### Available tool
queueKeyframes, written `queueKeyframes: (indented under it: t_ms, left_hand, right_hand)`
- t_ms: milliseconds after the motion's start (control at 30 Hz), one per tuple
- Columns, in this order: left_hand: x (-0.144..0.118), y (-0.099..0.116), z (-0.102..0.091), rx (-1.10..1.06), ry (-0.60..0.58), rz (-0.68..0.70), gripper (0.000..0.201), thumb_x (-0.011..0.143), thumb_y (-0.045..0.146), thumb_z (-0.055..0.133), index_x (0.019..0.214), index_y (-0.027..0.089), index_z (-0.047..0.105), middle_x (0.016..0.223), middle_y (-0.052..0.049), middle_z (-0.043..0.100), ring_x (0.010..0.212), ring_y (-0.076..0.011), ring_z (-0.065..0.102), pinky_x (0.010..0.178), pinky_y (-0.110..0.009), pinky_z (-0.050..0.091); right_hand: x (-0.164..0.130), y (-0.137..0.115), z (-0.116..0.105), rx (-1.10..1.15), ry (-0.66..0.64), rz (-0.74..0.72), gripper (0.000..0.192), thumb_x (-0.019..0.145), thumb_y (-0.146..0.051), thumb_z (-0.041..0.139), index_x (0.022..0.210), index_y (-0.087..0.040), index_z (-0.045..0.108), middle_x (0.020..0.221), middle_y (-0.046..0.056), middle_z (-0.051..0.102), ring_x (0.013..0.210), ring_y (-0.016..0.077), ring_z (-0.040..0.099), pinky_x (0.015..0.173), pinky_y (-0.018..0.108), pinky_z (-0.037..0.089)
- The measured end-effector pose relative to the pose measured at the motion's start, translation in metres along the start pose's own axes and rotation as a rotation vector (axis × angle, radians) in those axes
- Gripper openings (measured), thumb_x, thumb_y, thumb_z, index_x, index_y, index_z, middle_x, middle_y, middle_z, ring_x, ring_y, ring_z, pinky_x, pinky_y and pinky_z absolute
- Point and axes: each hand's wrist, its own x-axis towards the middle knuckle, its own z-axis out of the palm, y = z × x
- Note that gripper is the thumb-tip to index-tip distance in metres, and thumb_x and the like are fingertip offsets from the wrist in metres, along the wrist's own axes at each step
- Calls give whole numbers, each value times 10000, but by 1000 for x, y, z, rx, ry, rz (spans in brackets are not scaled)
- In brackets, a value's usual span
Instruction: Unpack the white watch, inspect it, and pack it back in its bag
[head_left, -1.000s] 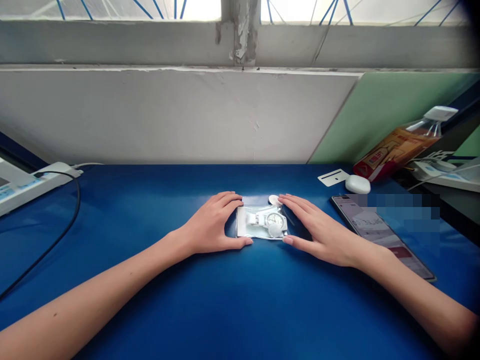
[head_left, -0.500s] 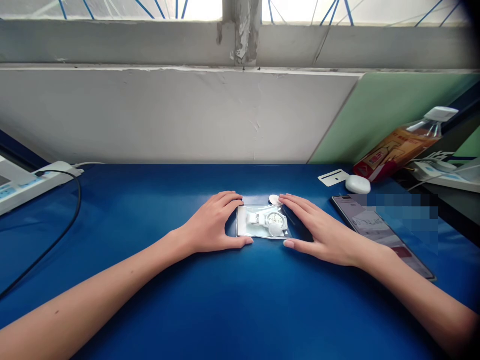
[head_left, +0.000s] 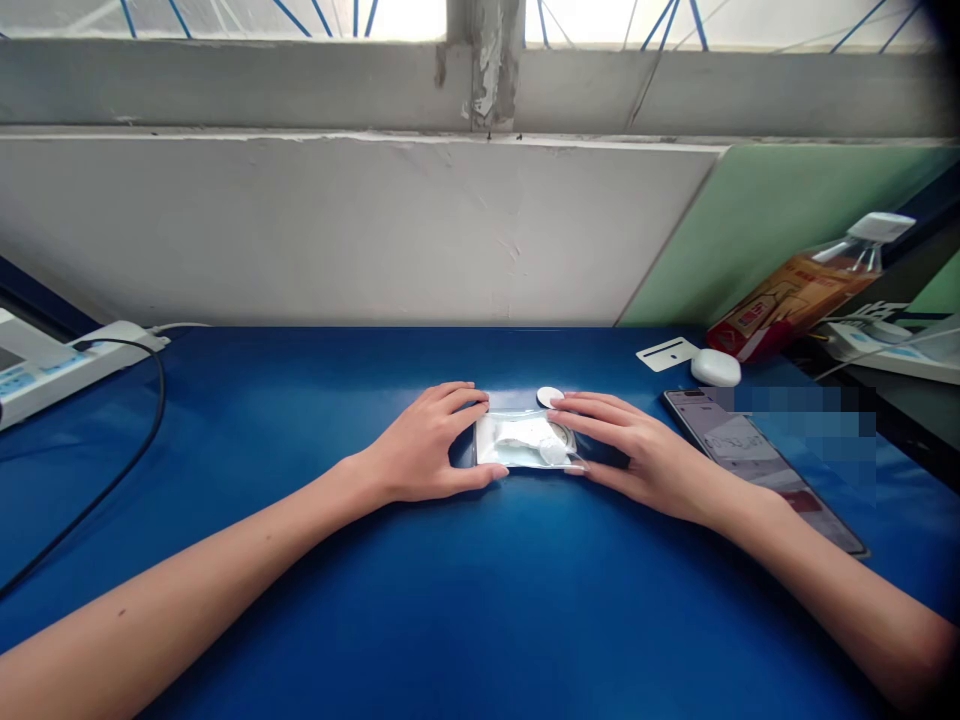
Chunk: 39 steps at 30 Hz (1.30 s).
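Two bare hands rest on a blue tabletop, framing a small clear plastic bag holding a white watch. The left hand touches the bag's left edge, thumb along the near side, its grip loose around it. The right hand lies with fingers spread over the bag's right end. A white disc sits just behind; a phone lies to the right.

Hidden and cut off in our view

Our right hand covers the right end of the bag, whose white contents blur together. A pixelated patch masks the phone's far edge. The power strip runs off the left edge; our forearms leave at the bottom.
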Motion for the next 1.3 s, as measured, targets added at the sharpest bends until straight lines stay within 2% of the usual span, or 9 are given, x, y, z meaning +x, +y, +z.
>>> queueKeyframes:
  t_ms: [100, 200, 333, 433, 533, 633, 767, 933, 1300]
  left_hand:
    - [-2, -1, -2, -49, 2, 74, 431, 906, 471, 514, 1216, 185, 607, 1285, -121, 600, 1252, -305, 496, 1031, -459, 417]
    - [-5, -1, -1, -100, 66, 128, 383, 954, 365, 445, 1281, 189, 536, 1285, -114, 596, 1217, -266, 532, 1012, -413, 441]
    - [-7, 0, 3, -111, 212, 129, 753, 851, 360, 641, 1472, 211, 240, 1316, -115, 568, 1183, -250, 560, 1003, -380, 459]
    - [-7, 0, 5, -67, 164, 146, 747, 822, 356, 687, 1448, 235, 296, 1374, -104, 523, 1216, -250, 533, 1014, -367, 453]
    - [-6, 0, 5, -67, 144, 99, 696, 819, 316, 678, 1425, 218, 349, 1349, -105, 538, 1192, -247, 545, 1008, -362, 458]
    - [-4, 1, 4, -87, 102, 48, 709, 780, 328, 693, 1403, 202, 379, 1320, -111, 552, 1175, -266, 546, 996, -381, 468]
    - [1, 3, 2, -70, 36, 21, 655, 757, 390, 687, 1326, 156, 461, 1299, -142, 541, 1202, -300, 505, 1008, -419, 456]
    - [3, 4, 1, -29, 2, 27, 635, 778, 448, 657, 1301, 130, 492, 1319, -168, 519, 1254, -322, 452, 1045, -451, 416]
    - [4, 5, 2, 87, 63, -46, 737, 681, 571, 687, 1233, 99, 565, 1277, -163, 588, 1230, -341, 485, 1051, -466, 391]
  right_hand:
    - [1, -3, -1, 61, 113, -27, 356, 938, -300, 514, 1284, -321, 596, 1262, 21, 658, 1205, 268, 569, 982, 448, 503]
    - [1, -11, -2, 200, 241, 111, 256, 934, -308, 521, 1114, -279, 701, 1087, 26, 737, 1004, 261, 680, 849, 400, 568]
    - [2, -21, 0, 377, 301, 348, 239, 912, -398, 552, 948, -245, 732, 899, 22, 763, 778, 243, 716, 665, 352, 596]
    - [4, -23, 3, 443, 266, 404, 260, 912, -418, 545, 1005, -226, 695, 851, 30, 758, 720, 230, 708, 599, 335, 588]
    - [3, -20, 5, 326, 287, 369, 300, 918, -385, 539, 1150, -215, 625, 909, 51, 750, 800, 233, 704, 684, 350, 588]
    - [2, -14, 4, 79, 278, 234, 391, 916, -370, 534, 1268, -200, 550, 1159, 104, 676, 1069, 268, 628, 899, 413, 533]
    - [-1, -5, 1, -40, 26, 160, 649, 875, -505, 561, 1428, -208, 396, 1498, 116, 397, 1374, 308, 355, 1083, 478, 394]
    - [-4, 0, 3, -76, -170, 210, 771, 876, -613, 485, 1506, -232, 258, 1586, 76, 237, 1459, 302, 165, 1143, 512, 288]
    - [-3, 2, 3, -89, -190, 218, 813, 850, -661, 481, 1503, -227, 264, 1592, 82, 220, 1461, 301, 157, 1143, 503, 288]
